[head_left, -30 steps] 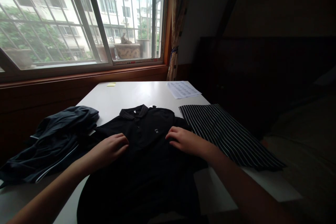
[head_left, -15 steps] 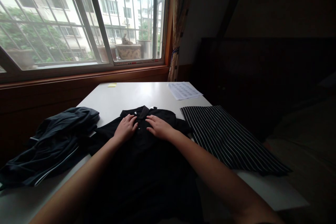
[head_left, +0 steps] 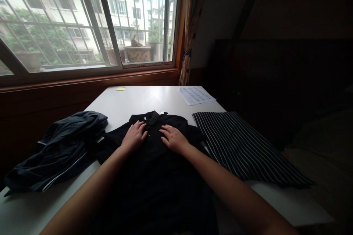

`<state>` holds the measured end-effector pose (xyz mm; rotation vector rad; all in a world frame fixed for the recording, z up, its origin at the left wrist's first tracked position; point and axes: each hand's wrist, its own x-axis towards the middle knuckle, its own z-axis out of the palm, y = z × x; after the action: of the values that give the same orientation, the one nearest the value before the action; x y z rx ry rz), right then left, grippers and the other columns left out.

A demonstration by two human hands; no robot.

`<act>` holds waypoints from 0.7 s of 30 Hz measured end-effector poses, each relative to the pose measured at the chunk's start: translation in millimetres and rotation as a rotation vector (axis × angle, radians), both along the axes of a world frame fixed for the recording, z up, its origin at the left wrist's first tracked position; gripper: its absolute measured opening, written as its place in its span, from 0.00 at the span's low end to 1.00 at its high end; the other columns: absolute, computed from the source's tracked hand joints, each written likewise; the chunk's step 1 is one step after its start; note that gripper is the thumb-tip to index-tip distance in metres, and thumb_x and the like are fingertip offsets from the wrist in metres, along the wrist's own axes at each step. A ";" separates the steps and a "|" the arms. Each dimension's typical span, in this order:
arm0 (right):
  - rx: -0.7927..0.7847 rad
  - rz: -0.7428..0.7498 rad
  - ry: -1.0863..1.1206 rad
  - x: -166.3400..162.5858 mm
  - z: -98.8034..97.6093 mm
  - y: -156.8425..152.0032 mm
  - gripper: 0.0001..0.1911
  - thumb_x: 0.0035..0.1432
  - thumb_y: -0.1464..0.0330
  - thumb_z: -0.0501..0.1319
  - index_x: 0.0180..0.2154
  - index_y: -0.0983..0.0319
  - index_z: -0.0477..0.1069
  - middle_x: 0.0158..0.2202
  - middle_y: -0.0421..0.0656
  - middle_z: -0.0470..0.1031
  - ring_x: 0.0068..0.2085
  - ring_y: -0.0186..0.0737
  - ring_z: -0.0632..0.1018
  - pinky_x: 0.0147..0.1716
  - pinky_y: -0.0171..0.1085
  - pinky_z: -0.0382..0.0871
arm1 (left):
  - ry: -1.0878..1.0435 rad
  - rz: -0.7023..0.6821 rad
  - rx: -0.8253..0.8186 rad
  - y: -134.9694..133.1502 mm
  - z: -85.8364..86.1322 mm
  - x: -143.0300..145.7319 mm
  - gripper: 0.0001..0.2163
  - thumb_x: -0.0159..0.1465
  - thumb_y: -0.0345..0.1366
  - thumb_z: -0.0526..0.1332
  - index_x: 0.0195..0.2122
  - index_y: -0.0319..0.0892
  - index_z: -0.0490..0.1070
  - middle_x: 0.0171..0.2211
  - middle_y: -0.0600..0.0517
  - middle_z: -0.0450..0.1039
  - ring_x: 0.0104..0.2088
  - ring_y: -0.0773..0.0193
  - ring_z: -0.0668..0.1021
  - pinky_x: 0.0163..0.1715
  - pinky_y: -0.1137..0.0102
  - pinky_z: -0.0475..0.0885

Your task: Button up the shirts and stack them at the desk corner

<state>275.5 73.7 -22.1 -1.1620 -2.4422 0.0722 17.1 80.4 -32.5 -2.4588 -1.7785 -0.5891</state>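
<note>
A black polo shirt (head_left: 157, 176) lies spread front up on the white table, its collar pointing to the window and its hem toward me. My left hand (head_left: 134, 135) rests flat on the chest just below the collar, left of the button placket, fingers stretched out. On the other side of the placket, my right hand (head_left: 174, 138) lies palm down with its fingers spread. Neither hand grips the cloth. Beside the collar a small round white-and-black thing (head_left: 164, 113) shows in part; its kind I cannot make out.
A crumpled dark garment with white piping (head_left: 60, 147) lies at the left. A black-and-white striped cloth (head_left: 248, 150) is laid flat at the right. Printed sheets (head_left: 196, 95) and a yellow sticky note (head_left: 120, 88) are at the white table's (head_left: 149, 99) far end, under a barred window (head_left: 138, 18).
My right hand has slid a little to the right, away from the placket, widening the gap between my hands. The whole view has shifted slightly.
</note>
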 end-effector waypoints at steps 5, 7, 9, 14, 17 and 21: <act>-0.004 -0.031 -0.005 4.4 0.6 -24.4 0.22 0.66 0.62 0.56 0.59 0.60 0.69 0.64 0.49 0.67 0.65 0.48 0.64 0.66 0.48 0.56 | -0.001 -0.024 0.010 -5.8 1.9 1.3 0.21 0.71 0.45 0.52 0.61 0.41 0.64 0.64 0.42 0.63 0.67 0.48 0.61 0.65 0.51 0.57; -0.012 -0.043 -0.003 6.8 1.1 -35.3 0.22 0.66 0.62 0.56 0.60 0.60 0.69 0.64 0.48 0.66 0.66 0.48 0.64 0.66 0.48 0.56 | -0.002 -0.039 0.013 -7.8 2.2 2.1 0.20 0.71 0.44 0.52 0.61 0.41 0.64 0.64 0.43 0.64 0.67 0.48 0.62 0.65 0.51 0.57; -0.020 -0.053 -0.001 9.3 2.1 -46.0 0.22 0.66 0.63 0.56 0.60 0.59 0.69 0.64 0.48 0.66 0.66 0.48 0.64 0.66 0.48 0.56 | -0.004 -0.055 0.016 -10.5 2.1 2.8 0.20 0.71 0.44 0.53 0.61 0.42 0.64 0.63 0.43 0.64 0.67 0.49 0.61 0.66 0.52 0.57; -0.035 -0.070 -0.008 14.6 4.5 -70.8 0.22 0.67 0.63 0.55 0.61 0.58 0.68 0.65 0.46 0.64 0.66 0.47 0.62 0.67 0.48 0.55 | -0.005 -0.116 0.018 -21.2 0.0 0.8 0.21 0.71 0.45 0.53 0.61 0.43 0.63 0.64 0.44 0.64 0.67 0.50 0.61 0.66 0.52 0.56; -0.040 -0.075 -0.019 17.0 3.9 -83.5 0.23 0.67 0.64 0.54 0.62 0.57 0.66 0.66 0.45 0.63 0.67 0.47 0.61 0.67 0.49 0.54 | -0.011 -0.161 0.014 -27.5 -1.0 -2.1 0.21 0.71 0.45 0.53 0.62 0.43 0.62 0.64 0.44 0.63 0.68 0.51 0.61 0.67 0.51 0.56; -0.042 -0.057 -0.046 20.0 4.5 -92.3 0.24 0.67 0.63 0.54 0.63 0.57 0.65 0.67 0.46 0.62 0.67 0.49 0.61 0.66 0.50 0.54 | -0.036 -0.184 0.013 -32.1 0.8 -3.7 0.20 0.70 0.45 0.53 0.61 0.44 0.63 0.64 0.44 0.64 0.68 0.51 0.61 0.67 0.52 0.56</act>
<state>295.6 -18.6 -17.6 -1.2636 -2.4571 0.0810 13.3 48.3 -31.6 -2.6377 -1.5639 -0.6587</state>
